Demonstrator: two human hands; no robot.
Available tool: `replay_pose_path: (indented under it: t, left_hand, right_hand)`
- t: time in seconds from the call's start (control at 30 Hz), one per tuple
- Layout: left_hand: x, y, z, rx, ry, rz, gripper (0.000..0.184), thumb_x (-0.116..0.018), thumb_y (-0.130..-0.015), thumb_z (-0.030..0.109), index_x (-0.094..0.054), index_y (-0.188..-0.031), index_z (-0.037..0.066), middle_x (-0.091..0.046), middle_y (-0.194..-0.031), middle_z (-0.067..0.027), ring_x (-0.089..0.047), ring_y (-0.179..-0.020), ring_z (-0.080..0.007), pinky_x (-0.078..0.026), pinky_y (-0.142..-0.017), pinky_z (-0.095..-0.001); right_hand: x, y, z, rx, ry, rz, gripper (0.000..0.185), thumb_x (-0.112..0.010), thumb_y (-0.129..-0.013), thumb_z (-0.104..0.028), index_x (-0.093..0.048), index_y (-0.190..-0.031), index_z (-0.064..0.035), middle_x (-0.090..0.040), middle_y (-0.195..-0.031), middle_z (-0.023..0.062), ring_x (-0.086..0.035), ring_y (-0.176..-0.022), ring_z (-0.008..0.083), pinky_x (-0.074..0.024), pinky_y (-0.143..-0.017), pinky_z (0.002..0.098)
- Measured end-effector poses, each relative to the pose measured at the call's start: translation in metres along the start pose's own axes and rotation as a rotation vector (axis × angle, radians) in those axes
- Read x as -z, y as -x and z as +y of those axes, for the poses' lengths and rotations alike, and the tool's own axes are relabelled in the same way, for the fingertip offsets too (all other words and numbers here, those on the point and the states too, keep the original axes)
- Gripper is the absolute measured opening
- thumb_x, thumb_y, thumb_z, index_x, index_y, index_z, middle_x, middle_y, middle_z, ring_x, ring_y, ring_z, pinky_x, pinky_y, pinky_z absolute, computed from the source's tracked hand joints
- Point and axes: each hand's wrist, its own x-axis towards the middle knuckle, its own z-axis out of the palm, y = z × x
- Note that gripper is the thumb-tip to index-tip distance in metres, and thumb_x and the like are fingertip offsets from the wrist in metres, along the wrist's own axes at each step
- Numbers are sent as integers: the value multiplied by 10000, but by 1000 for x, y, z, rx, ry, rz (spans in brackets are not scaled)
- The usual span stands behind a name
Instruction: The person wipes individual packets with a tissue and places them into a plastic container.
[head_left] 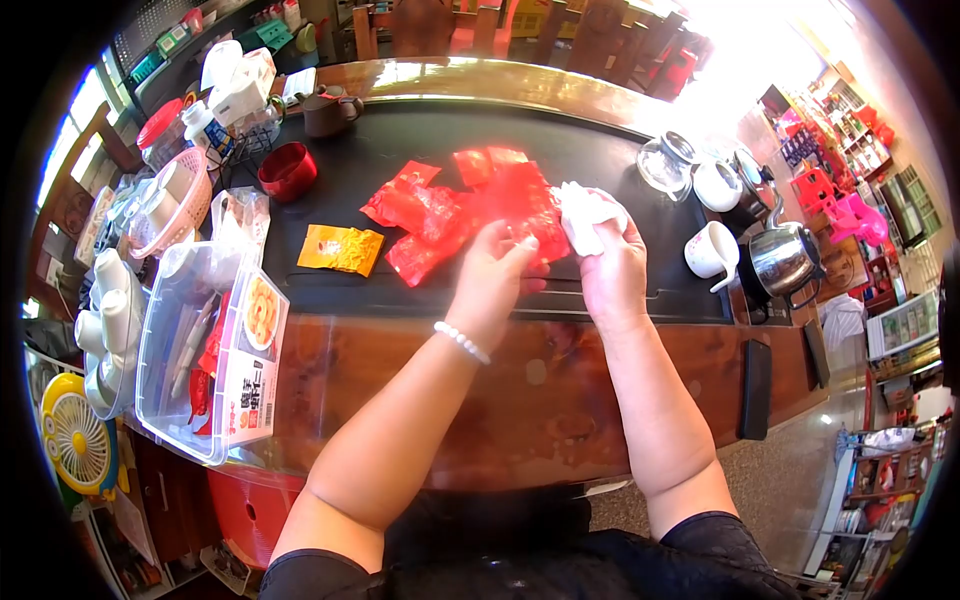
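Observation:
My left hand (492, 275), with a white bead bracelet on its wrist, is closed with thumb and fingers on a shiny red packet (520, 205). The packet is slightly blurred. In my right hand (615, 275) is a crumpled white tissue (590, 215), close against the red packet's right edge. More red packets (420, 220) lie in a loose pile on the black tea tray (480, 125), just beyond my left hand. A yellow-orange packet (340, 249) lies flat to their left.
A clear plastic box (185, 345) with red packets inside stands at the left. Behind the packets are a red bowl (287, 171) and a brown teapot (330, 111). To the right are a white pitcher (710, 250), a steel kettle (784, 259) and a black phone (756, 390).

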Motion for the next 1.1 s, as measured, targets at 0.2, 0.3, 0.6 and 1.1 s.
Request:
replay_pose_path:
  t: [0.2, 0.3, 0.6, 1.1]
  left_hand:
    - [-6, 8, 6, -223, -358, 38, 181, -593, -904, 15, -581, -1084, 32, -637, -1012, -16, -596, -899, -73, -505, -758, -236]
    - [1, 0, -6, -242, -288, -65, 237, -600, -887, -1, -573, -1120, 28, -639, -1009, -17, -594, -900, -75, -499, -768, -236]
    - [-2, 2, -4, -147, -213, -132, 296, -643, -908, 42, -541, -1186, 39, -639, -935, -24, -604, -810, -81, -501, -710, -237]
    - [-1, 2, -7, -239, -384, -81, 256, -675, -867, 26, -582, -1104, 44, -633, -938, -8, -602, -816, -54, -493, -715, -209]
  right_hand:
    - [-2, 13, 14, 129, 618, -349, 212, -633, -841, -1, -705, -1041, -10, -669, -1062, 43, -624, -993, 147, -475, -896, 267]
    - [4, 10, 13, 166, 709, -248, 204, -666, -830, -18, -703, -1029, 0, -664, -1056, 49, -619, -968, 132, -496, -853, 269]
    - [-2, 6, 3, -15, 262, -11, 136, -625, -903, -101, -658, -991, -2, -675, -909, 28, -608, -847, 75, -484, -732, 222]
    - [6, 8, 14, 242, 705, -76, 232, -740, -795, -128, -574, -911, -14, -633, -928, 47, -603, -822, 126, -501, -768, 263]
